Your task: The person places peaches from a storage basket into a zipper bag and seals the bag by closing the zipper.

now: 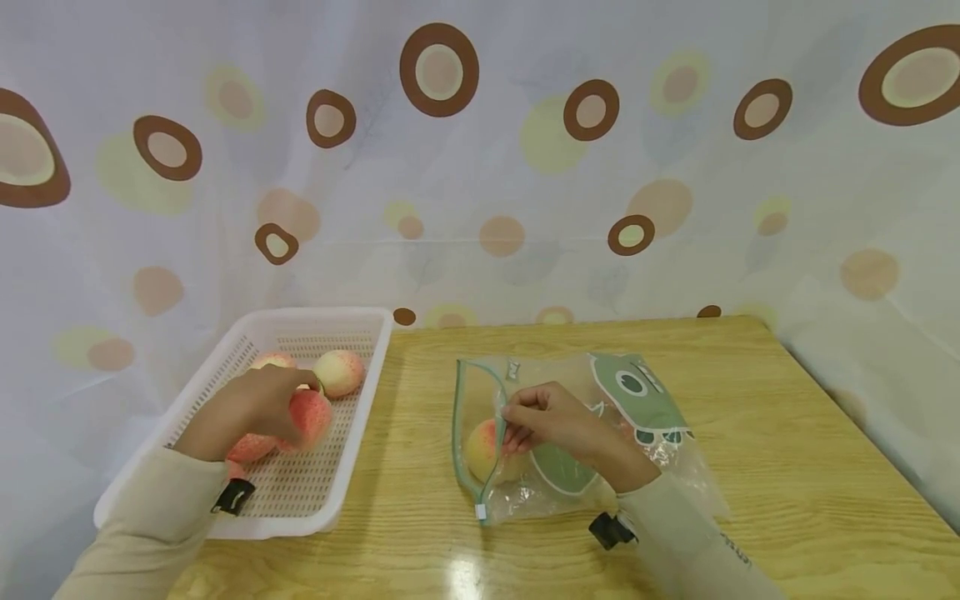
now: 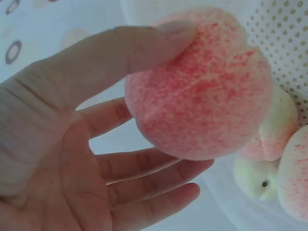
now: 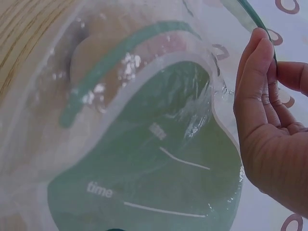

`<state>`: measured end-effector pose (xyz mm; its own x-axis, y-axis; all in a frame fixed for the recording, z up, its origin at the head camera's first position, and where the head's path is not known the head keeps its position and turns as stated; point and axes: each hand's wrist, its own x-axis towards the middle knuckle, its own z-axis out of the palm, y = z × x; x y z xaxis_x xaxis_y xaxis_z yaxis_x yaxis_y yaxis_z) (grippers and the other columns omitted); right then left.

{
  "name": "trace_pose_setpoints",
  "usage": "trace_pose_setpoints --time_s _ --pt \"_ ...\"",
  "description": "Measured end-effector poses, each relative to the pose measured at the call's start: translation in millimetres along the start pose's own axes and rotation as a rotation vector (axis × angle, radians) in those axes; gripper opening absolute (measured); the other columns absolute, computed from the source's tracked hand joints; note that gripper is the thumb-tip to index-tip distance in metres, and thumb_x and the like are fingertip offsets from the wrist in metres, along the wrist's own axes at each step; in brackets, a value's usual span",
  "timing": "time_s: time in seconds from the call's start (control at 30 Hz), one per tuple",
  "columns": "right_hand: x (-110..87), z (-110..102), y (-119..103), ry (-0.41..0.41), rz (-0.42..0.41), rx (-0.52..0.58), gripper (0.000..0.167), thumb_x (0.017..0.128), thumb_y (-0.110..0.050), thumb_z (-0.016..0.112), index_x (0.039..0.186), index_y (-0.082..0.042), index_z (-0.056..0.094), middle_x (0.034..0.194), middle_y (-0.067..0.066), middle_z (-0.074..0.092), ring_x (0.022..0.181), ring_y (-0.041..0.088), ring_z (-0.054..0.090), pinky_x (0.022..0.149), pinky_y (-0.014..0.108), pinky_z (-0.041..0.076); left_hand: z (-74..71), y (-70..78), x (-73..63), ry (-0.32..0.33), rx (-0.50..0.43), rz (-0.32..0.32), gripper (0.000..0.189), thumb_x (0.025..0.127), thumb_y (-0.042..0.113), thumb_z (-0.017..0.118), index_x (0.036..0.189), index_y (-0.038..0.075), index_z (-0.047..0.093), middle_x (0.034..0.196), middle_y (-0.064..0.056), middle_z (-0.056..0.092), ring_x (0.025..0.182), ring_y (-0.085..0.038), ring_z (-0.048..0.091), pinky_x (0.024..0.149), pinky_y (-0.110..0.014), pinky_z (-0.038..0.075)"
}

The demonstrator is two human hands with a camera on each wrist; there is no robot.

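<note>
My left hand (image 1: 258, 408) is over the white basket and grips a pink-red peach (image 2: 202, 91), thumb on one side and fingers on the other. Other peaches (image 1: 339, 372) lie in the basket around it. With thumb and fingers my right hand (image 1: 551, 421) pinches the green-edged rim of a clear zip bag (image 1: 525, 496) with a green cartoon print; the bag's mouth gapes toward the left. Inside, near the mouth, sits a yellowish peach (image 1: 480, 450). Something reddish shows farther in, partly covered by the right hand and the print.
The white perforated basket (image 1: 352, 492) stands at the left of the wooden table (image 1: 420, 550). A white slider (image 1: 481, 512) sits at the near end of the bag's green zip. Behind the table hangs a patterned curtain (image 1: 465, 183).
</note>
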<state>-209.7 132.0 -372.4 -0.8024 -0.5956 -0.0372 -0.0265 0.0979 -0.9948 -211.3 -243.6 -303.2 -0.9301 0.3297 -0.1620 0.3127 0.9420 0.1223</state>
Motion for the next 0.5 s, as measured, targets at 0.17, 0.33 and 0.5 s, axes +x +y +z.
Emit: trace_pose_setpoints --time_s 0.17,0.33,0.5 --pt "0.6 -0.5 -0.9 0.008 0.007 -0.004 0.024 0.097 -0.013 0.053 0.09 0.008 0.063 0.074 0.005 0.068 0.066 0.014 0.066 0.062 0.026 0.056 -2.0 18.5 -6.5 0.223 0.009 0.052 0.041 0.063 0.017 0.079 0.1 0.008 0.063 0.084 -0.003 0.063 0.077 -0.024 0.055 0.062 -0.037 0.046" --pt "0.7 -0.2 -0.4 -0.002 0.008 -0.007 0.024 0.098 -0.013 0.053 0.09 0.007 0.063 0.075 0.005 0.068 0.067 0.013 0.066 0.063 0.026 0.056 -0.4 42.1 -14.2 0.379 -0.086 0.059 0.057 0.068 0.019 0.084 0.115 0.0 0.059 0.096 -0.016 0.065 0.081 -0.03 0.061 0.068 -0.044 0.052" --pt "0.4 0.4 -0.4 0.007 0.015 -0.017 0.024 0.098 -0.013 0.053 0.09 0.007 0.063 0.075 0.006 0.068 0.067 0.014 0.066 0.063 0.026 0.056 3.1 69.0 -18.8 0.462 -0.132 0.062 0.06 0.068 0.019 0.085 0.12 0.003 0.058 0.103 -0.02 0.063 0.086 -0.033 0.062 0.07 -0.046 0.053"
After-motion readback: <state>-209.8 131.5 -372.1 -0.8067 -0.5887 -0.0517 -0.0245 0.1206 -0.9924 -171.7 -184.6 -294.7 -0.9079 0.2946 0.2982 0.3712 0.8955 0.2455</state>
